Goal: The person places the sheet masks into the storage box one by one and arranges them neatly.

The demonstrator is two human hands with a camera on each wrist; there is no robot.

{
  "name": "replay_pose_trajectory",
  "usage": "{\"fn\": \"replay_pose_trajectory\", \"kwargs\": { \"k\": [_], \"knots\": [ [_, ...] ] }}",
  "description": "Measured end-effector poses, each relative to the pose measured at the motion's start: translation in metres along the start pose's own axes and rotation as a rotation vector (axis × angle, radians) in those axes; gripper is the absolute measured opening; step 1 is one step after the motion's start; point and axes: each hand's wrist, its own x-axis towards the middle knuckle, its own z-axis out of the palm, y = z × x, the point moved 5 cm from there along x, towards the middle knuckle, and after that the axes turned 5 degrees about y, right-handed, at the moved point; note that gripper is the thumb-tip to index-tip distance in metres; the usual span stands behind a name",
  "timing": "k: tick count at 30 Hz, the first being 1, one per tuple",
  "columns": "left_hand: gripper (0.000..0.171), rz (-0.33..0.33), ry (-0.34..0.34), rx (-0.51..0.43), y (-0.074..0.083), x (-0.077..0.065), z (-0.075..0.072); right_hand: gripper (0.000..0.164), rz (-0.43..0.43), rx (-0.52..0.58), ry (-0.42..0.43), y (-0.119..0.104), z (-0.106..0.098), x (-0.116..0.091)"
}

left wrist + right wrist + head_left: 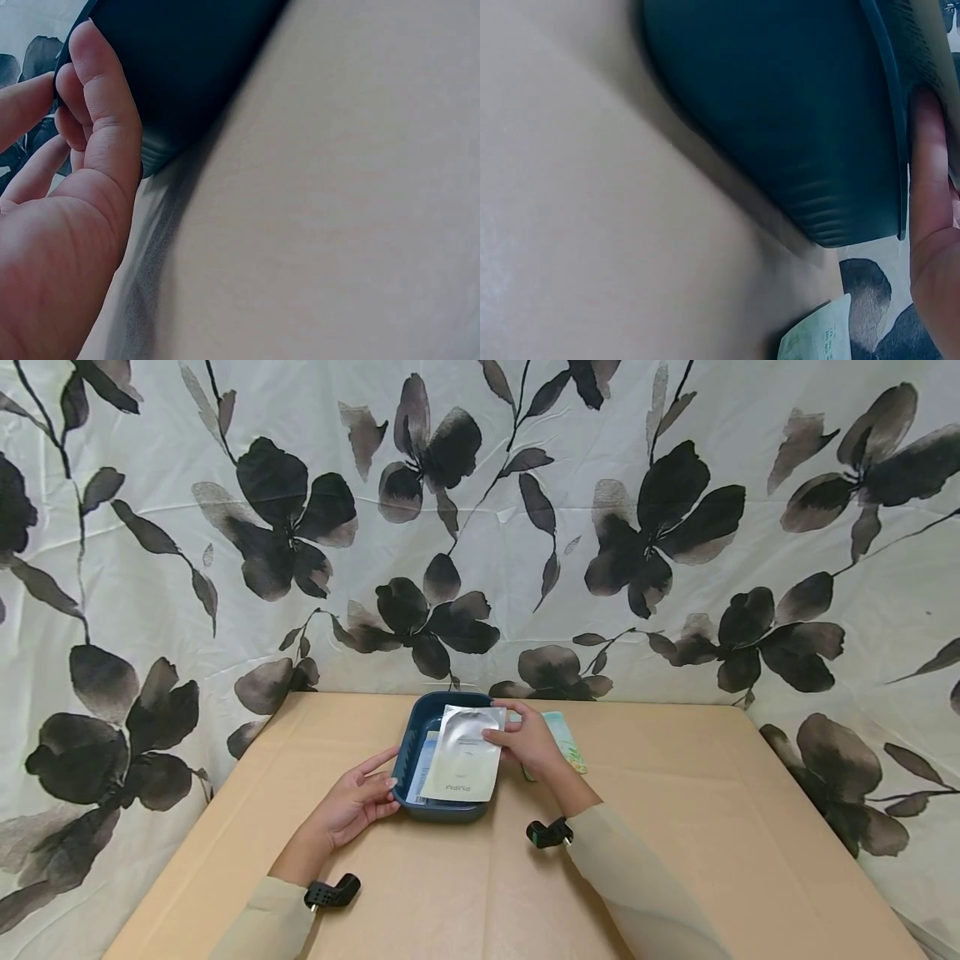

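A dark blue plastic basket stands near the table's far edge. At its near left corner my left hand holds the rim between thumb and fingers; the left wrist view shows the thumb against the basket's outer wall. My right hand pinches a silver-and-cream foil sachet by its upper right side, over the basket. Beneath that sachet, a light blue packet shows partly inside the basket. In the right wrist view, the right fingers are at the basket's rim.
A pale green packet lies on the table right of the basket, partly hidden behind the right hand. The tan tabletop meets a floral cloth hanging behind it. Each wrist wears a black band-mounted device.
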Motion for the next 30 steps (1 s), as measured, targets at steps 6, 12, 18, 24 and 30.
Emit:
{"fn": "replay_pose_trajectory", "kwargs": {
  "k": [6, 12, 18, 24, 30],
  "knots": [
    [0.067, -0.003, 0.006, 0.0, 0.0, 0.0, 0.0, 0.063, -0.018, -0.017, -0.029, -0.004, 0.006, 0.004],
    [0.067, 0.004, -0.013, -0.006, 0.0, 0.001, 0.0, 0.063, -0.031, -0.007, -0.048, -0.007, 0.013, 0.007],
    [0.067, 0.013, -0.021, -0.011, 0.0, 0.002, 0.001, 0.062, -0.045, -0.054, -0.031, -0.01, 0.015, 0.008],
    [0.067, 0.018, -0.024, -0.015, 0.0, 0.002, 0.002, 0.061, -0.082, -0.162, -0.018, -0.013, 0.019, 0.009],
    [0.068, 0.02, -0.018, -0.017, -0.001, 0.002, 0.002, 0.059, -0.106, -0.236, -0.014, -0.013, 0.022, 0.011]
  ]
}}
